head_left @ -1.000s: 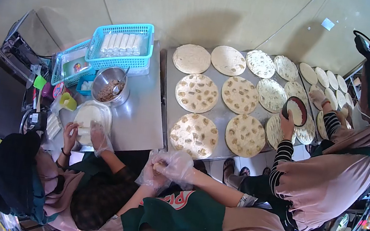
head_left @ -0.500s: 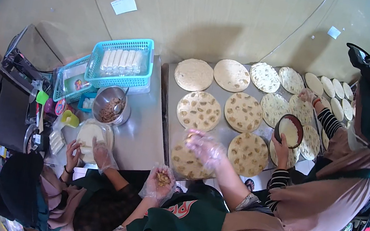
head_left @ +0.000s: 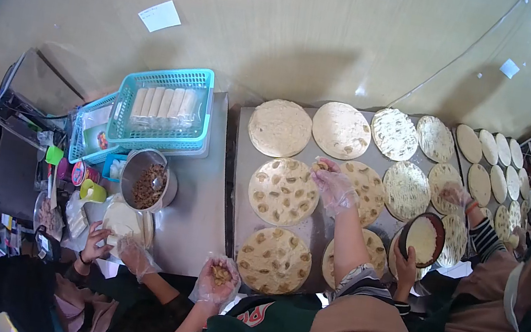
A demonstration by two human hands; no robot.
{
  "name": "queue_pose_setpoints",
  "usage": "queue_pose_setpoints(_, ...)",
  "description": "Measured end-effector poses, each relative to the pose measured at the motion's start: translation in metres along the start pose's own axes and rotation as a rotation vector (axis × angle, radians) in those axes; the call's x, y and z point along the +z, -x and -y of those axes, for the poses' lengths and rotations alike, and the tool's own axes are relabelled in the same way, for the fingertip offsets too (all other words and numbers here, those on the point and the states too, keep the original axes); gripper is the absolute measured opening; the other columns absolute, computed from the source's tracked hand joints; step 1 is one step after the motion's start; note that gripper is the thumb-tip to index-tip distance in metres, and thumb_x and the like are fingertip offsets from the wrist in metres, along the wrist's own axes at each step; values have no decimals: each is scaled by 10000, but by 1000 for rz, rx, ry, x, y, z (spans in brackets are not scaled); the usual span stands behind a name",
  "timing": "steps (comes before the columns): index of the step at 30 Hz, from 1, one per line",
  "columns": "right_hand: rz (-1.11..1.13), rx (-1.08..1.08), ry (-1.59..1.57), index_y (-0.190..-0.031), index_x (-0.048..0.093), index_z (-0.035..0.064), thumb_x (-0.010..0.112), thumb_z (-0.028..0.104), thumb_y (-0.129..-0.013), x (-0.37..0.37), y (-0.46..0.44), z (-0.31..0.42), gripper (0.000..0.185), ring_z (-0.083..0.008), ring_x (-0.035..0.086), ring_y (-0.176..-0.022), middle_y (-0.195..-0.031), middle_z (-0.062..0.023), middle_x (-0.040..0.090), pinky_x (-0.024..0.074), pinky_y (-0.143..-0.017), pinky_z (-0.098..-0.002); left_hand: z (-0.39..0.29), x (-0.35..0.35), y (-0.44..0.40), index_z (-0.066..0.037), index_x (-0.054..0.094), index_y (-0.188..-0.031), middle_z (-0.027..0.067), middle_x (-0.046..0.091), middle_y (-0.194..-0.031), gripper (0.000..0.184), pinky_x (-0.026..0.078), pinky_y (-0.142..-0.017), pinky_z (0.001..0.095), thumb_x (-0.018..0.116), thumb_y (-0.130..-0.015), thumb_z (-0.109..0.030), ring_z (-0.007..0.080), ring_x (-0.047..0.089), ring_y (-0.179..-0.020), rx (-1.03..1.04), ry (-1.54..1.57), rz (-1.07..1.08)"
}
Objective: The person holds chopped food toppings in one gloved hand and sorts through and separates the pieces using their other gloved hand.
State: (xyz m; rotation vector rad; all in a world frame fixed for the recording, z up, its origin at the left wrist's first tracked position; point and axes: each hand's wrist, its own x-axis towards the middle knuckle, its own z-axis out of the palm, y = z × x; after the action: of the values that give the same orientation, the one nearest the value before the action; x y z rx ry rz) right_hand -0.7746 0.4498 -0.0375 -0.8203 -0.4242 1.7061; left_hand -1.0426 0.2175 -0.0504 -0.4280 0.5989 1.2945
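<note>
My left hand (head_left: 214, 281), in a clear plastic glove, is cupped palm up near the table's front edge. A small heap of yellowish-brown topping pieces (head_left: 220, 274) lies in it. Also gloved, my right hand (head_left: 335, 189) reaches over the right table, its fingers pinched on a topping piece (head_left: 319, 166). Beneath and beside it are two round flatbread bases, a left one (head_left: 283, 192) dotted with brown pieces and a right one (head_left: 364, 190), partly covered by my hand. A plainer base (head_left: 341, 131) with a few pieces lies behind. Nearer me sits another dotted base (head_left: 274, 260).
At right, a co-worker holds a bowl of white shreds (head_left: 422, 241) over more bases (head_left: 406, 190). On the left table stand a turquoise basket (head_left: 167, 74) of wrapped rolls and a metal bowl (head_left: 167, 188) of brown filling. Another co-worker's hands (head_left: 134, 258) handle flat pale sheets (head_left: 122, 218).
My right hand has moved from the near left base up and right to the bases behind it. My left hand stays cupped around the pieces. The whole view has shifted slightly.
</note>
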Motion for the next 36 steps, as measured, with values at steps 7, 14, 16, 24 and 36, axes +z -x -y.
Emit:
queue_pose_setpoints(7, 200, 145, 294, -948, 529, 8, 596, -11, -711, 37, 6, -10, 246, -159, 566, -691, -785, -73, 556, 469, -642, -212, 10, 51, -42, -129, 454, -723, 16, 486, -774, 171, 438, -677, 333, 467, -813, -274, 172, 486, -759, -4, -81, -42)
queue_pose_setpoints(14, 518, 185, 1000, -901, 568, 33, 609, 109, -738, 85, 35, -37, 185, -127, 552, -656, -786, -58, 568, 437, -548, -221, 18, 107, -113, -147, 513, -763, 30, 564, -808, 161, 443, -746, 359, 469, -815, -293, 191, 537, -764, -87, -255, 58)
queue_pose_setpoints(16, 422, 385, 757, -911, 563, 29, 593, 130, -755, 83, 33, -30, 188, -133, 551, -665, -786, -60, 568, 442, -562, -235, 18, 104, -126, -148, 514, -736, 33, 563, -765, 168, 447, -698, 348, 469, -818, -288, 196, 535, -731, -65, -224, 11)
queue_pose_setpoints(24, -129, -134, 420, -958, 576, 38, 561, 100, -748, -45, -63, 47, 220, -109, 541, -668, -769, -60, 586, 450, -629, -235, 10, 75, -120, -114, 481, -688, 34, 519, -694, 222, 429, -571, 326, 476, -816, -294, 202, 517, -663, -139, -118, 78)
queue_pose_setpoints(36, -503, -148, 1248, -851, 618, 66, 582, 118, -707, -158, -224, 128, 157, -126, 529, -587, -716, -50, 600, 427, -546, -258, 7, 69, -102, -100, 488, -713, 27, 537, -726, 210, 439, -610, 311, 490, -805, -289, 177, 531, -686, -88, -41, -94)
